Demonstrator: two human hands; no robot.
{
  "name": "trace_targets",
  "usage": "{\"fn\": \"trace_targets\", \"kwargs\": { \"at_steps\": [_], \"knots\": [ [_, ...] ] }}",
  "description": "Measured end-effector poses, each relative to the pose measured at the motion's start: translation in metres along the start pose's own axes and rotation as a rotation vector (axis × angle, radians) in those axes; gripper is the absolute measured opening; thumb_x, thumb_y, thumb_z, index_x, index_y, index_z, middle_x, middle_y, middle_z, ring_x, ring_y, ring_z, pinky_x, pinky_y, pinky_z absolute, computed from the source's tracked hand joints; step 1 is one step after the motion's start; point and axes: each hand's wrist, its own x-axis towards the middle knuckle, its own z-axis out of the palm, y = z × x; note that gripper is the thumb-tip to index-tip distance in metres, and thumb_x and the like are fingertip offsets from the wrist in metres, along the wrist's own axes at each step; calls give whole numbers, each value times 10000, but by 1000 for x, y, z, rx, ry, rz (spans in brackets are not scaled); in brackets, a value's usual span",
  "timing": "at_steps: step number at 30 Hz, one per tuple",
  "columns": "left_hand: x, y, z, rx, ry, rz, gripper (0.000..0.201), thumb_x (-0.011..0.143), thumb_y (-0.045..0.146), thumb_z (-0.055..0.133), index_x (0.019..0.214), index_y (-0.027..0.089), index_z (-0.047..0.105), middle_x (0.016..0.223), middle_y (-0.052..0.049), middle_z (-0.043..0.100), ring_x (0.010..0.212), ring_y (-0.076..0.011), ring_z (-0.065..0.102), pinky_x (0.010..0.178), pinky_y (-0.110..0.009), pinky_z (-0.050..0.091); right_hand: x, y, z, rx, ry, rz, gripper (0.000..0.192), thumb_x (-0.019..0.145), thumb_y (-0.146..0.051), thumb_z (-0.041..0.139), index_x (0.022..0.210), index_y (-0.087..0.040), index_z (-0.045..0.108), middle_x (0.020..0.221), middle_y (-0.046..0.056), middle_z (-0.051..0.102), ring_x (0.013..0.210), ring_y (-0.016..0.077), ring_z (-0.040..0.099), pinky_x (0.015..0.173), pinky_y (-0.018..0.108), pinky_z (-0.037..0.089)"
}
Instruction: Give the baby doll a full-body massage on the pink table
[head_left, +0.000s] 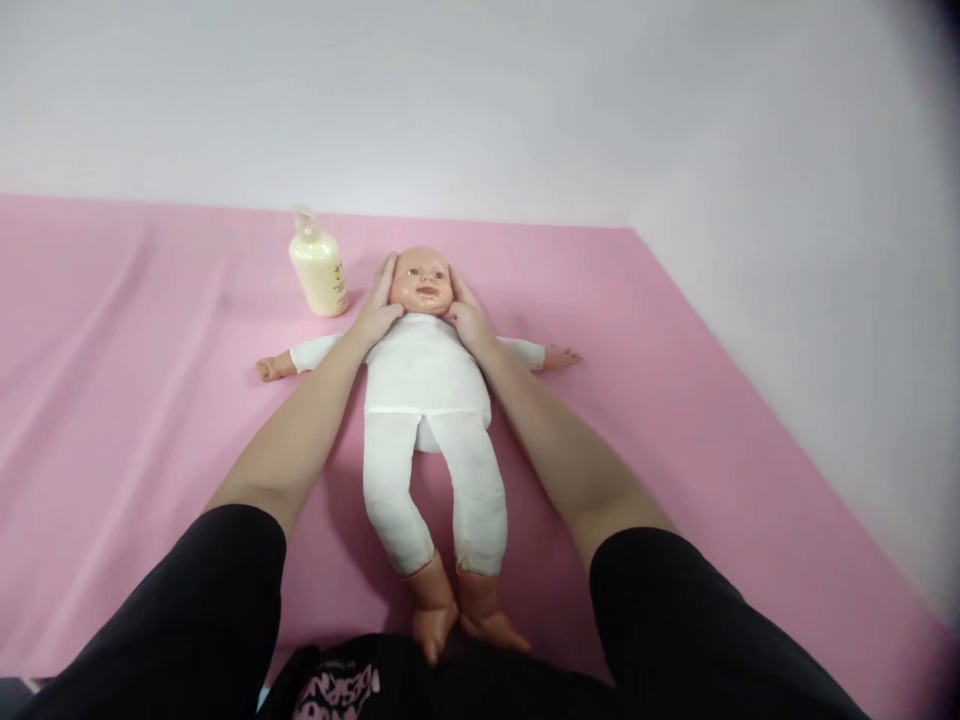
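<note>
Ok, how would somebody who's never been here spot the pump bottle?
Find the pink sheet, then the doll lying face-up on it. On the outer side of the left hand stands the pump bottle: pale yellow, unlike the white-clothed doll.

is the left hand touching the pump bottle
Apart: the head view shows a strip of pink surface between the left hand and the pump bottle.

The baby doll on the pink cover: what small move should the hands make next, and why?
Perhaps a light stroke down both sides of the head of the baby doll, since the left hand and right hand lie along either side and the doll lies face up.
</note>
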Motion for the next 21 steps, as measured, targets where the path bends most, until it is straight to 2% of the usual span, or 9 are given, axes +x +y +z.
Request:
{"fn": "trace_targets", "kwargs": {
  "at_steps": [4,8,13,16,21],
  "knots": [
    [-2,2,-3,-51,-25,-50,1041,799,344,687,1698,309,163,1798,-27,130,1676,-341,58,1380,-506,69,-2,-1,2,2,1,29,1160,665,-260,588,1713,-292,94,1718,-55,387,1542,308,445,1278,521,437],
    [-1,3,-8,-53,-52,-57,1094,750,359,726,1694,273,179,1798,-68,124,1671,-371,59,1374,-528,82,-5,-1,1,-29,-19,-13,1225,676,-299,675,1719,-258,33,1737,-14,349,1600,311,363,1325,511,365],
    [0,8,-10,-64,-52,-67,1122,727,360,757,1691,265,191,1798,-91,120,1668,-392,53,1370,-549,51,-7,1,-1,-34,-52,-14,1307,693,-385,768,1714,-266,-39,1755,30,303,1591,342,379,1326,556,334],
    [0,7,-8,-77,-51,-77,1102,733,337,748,1689,275,202,1799,-78,120,1669,-387,45,1372,-540,42,-6,1,-1,-26,-51,5,1322,688,-374,784,1714,-267,-42,1752,36,309,1575,357,402,1318,567,350],
    [1,-1,-8,-101,-39,-65,1063,735,239,680,1685,308,207,1799,-30,132,1675,-345,53,1379,-507,40,-3,3,-1,-10,-56,-5,1276,681,-272,722,1714,-262,-27,1751,15,315,1580,328,398,1324,540,352]
  ]
}}
